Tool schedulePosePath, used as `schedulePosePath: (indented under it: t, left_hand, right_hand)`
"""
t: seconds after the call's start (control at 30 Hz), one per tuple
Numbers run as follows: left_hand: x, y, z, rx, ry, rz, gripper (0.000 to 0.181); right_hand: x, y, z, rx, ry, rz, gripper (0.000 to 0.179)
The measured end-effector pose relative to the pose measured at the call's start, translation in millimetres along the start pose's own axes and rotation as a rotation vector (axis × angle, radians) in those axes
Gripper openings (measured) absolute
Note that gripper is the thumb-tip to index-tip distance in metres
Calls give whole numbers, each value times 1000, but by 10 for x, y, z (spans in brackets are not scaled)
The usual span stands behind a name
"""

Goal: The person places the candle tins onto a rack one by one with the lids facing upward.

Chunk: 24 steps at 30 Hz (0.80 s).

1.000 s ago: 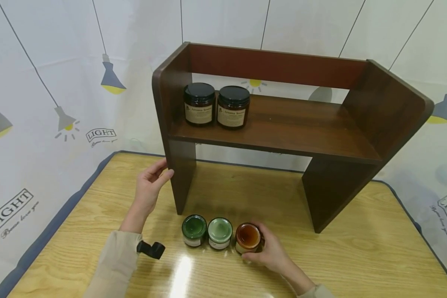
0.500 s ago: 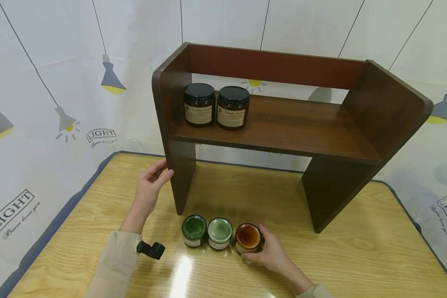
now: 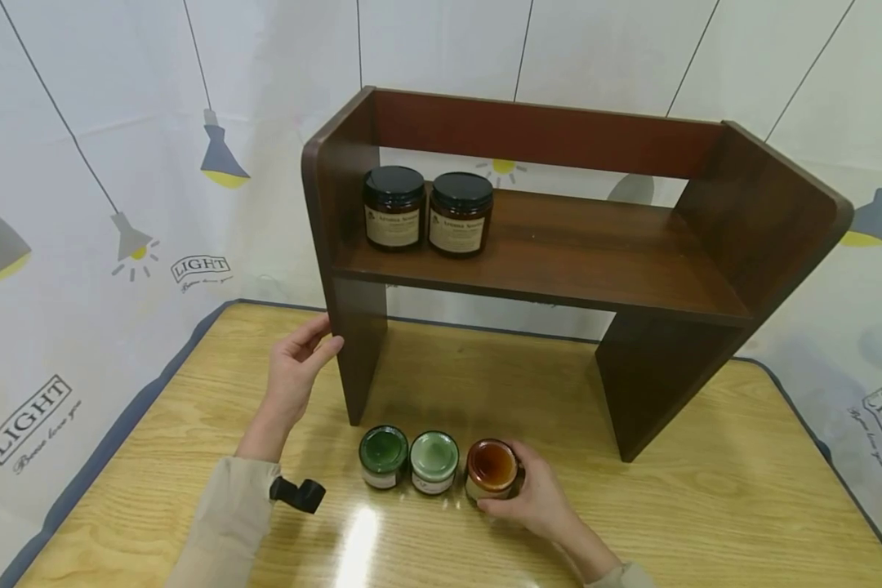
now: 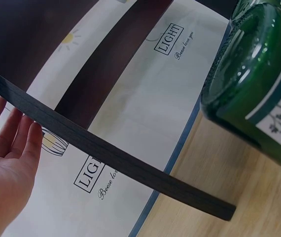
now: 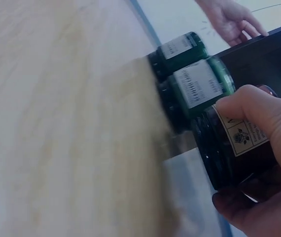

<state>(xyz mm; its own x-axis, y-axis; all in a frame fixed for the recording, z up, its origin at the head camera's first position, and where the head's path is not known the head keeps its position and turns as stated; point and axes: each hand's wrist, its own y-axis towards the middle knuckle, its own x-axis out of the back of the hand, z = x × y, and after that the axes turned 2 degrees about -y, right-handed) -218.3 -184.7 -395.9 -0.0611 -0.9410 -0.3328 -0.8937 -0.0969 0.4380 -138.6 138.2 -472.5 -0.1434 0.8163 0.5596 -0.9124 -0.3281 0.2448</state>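
My right hand (image 3: pixel 536 496) grips an amber glass jar (image 3: pixel 492 465) around its side, thumb in front. It stands bottom up, its black lid downward in the right wrist view. Left of it stand a light green jar (image 3: pixel 434 457) and a dark green jar (image 3: pixel 383 452), close together and also bottom up; their labels show barcodes in the right wrist view. My left hand (image 3: pixel 294 371) touches the left side panel of a dark brown wooden shelf (image 3: pixel 581 245), thumb at the front edge (image 4: pixel 106 153) and fingers along the outer side.
Two amber jars with black lids, the left jar (image 3: pixel 394 208) and the right jar (image 3: pixel 461 214), stand upright at the shelf's left end. The shelf stands on the wooden table (image 3: pixel 706 523). A printed cloth (image 3: pixel 250 212) hangs behind. A black camera mount (image 3: pixel 297 493) sits on the left wrist.
The amber jar has shifted very slightly right in my right hand, widening the gap to the light green jar a little. The left hand stays at the shelf panel.
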Motion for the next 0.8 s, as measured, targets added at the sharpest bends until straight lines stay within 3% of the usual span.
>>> schedulePosePath:
  t: [0.23, 0.47, 0.8]
  left_hand:
    - [-2, -2, 1, -5, -3, 1, 47]
    - [0, -3, 5, -2, 3, -6, 47]
    - [10, 1, 9, 2, 17, -8, 46]
  right_hand:
    - [100, -1, 152, 42, 1, 8, 62]
    - [192, -20, 374, 134, -27, -43, 63]
    - [338, -29, 522, 139, -49, -75, 63]
